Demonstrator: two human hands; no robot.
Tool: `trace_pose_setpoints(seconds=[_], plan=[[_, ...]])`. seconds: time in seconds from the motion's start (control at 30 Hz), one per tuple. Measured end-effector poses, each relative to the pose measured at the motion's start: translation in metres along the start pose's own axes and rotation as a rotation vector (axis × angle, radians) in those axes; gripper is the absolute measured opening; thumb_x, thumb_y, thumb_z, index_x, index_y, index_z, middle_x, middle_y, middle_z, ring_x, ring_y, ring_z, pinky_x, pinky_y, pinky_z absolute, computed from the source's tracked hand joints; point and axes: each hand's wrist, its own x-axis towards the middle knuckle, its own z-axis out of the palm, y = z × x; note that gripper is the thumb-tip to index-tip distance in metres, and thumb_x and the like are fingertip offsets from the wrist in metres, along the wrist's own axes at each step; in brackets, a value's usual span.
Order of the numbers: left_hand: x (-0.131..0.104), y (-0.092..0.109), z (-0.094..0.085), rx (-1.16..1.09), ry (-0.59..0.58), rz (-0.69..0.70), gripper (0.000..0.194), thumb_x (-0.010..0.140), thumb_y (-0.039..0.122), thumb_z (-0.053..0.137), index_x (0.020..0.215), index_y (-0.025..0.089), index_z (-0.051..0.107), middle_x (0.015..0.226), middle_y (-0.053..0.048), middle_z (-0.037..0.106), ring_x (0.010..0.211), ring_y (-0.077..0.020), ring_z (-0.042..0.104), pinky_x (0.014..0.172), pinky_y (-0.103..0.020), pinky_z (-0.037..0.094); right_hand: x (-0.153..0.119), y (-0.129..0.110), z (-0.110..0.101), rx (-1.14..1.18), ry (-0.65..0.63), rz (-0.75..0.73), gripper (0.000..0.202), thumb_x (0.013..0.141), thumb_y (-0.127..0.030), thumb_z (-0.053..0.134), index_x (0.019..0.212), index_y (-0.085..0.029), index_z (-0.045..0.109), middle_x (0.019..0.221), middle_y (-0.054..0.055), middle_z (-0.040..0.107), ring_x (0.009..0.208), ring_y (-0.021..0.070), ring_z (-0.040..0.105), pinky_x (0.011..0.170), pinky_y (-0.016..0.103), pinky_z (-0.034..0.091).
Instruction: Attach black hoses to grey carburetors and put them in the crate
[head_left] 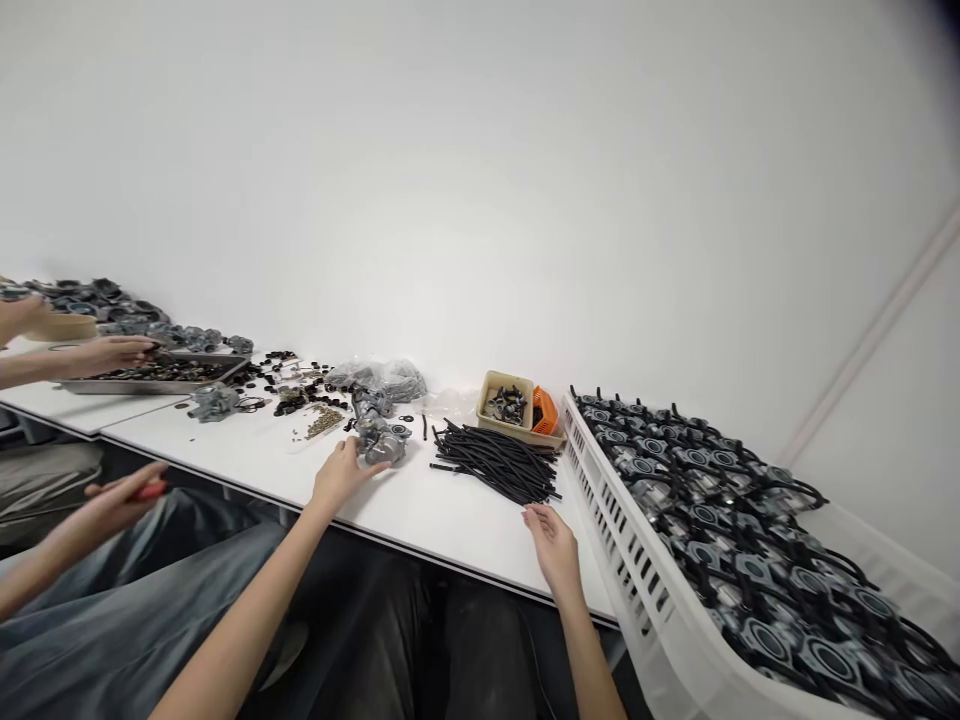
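My left hand [343, 480] is on a silvery metal carburetor [384, 445] lying on the white table, its thumb and fingers around the near side. Just behind it sits another metal carburetor [371, 403]. My right hand [553, 548] is at the near right end of a pile of short black rubber hoses [495, 460]. Its fingers are curled together, and what they hold, if anything, cannot be made out.
At right stands a white plastic crate [637, 560] full of carburetors with black hoses. Behind the hoses are a cream tray of small parts [491, 385] and an orange basket [547, 412]. Brass pieces [324, 420] lie left. Co-workers' hands [112, 510] are at far left, one with a red-handled tool.
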Motion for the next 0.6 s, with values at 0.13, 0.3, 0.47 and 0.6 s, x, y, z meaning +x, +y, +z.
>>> trace_pose_setpoints(seconds=[0.13,0.3,0.47,0.6], plan=[[0.006,0.023,0.007,0.217,0.094,0.143,0.076,0.068,0.069,0.057,0.122,0.015,0.049,0.125,-0.02,0.05,0.112,-0.0388,0.048,0.086,-0.045,0.041,0.0,-0.002,0.001,0.086,0.026,0.033,0.05,0.067,-0.062,0.065,0.084,-0.015,0.067,0.082,0.011,0.071,0.084,0.0265,0.069,0.085,0.042,0.054],[0.007,0.041,0.03,0.293,0.157,0.176,0.06,0.076,0.047,0.06,0.125,0.015,0.047,0.116,-0.019,0.056,0.111,-0.0368,0.048,0.09,-0.047,0.037,0.0,-0.005,0.0,0.131,0.049,0.047,0.049,0.066,-0.061,0.068,0.082,-0.015,0.067,0.081,0.011,0.071,0.082,0.026,0.069,0.083,0.042,0.056],[-0.01,0.033,0.037,0.186,0.171,0.234,0.05,0.081,0.04,0.056,0.124,0.016,0.046,0.108,-0.015,0.058,0.098,-0.0307,0.056,0.086,-0.041,0.042,-0.001,-0.005,0.0,0.121,0.051,0.029,0.046,0.067,-0.06,0.067,0.08,-0.016,0.067,0.078,0.01,0.071,0.08,0.0254,0.069,0.078,0.04,0.058],[-0.027,0.022,0.03,-0.013,0.13,0.383,0.059,0.081,0.034,0.055,0.136,0.022,0.036,0.117,-0.012,0.053,0.104,-0.0284,0.055,0.087,-0.038,0.044,0.0,-0.005,-0.001,0.133,0.056,0.041,0.046,0.067,-0.059,0.068,0.081,-0.016,0.068,0.077,0.01,0.071,0.079,0.0253,0.069,0.077,0.04,0.058]])
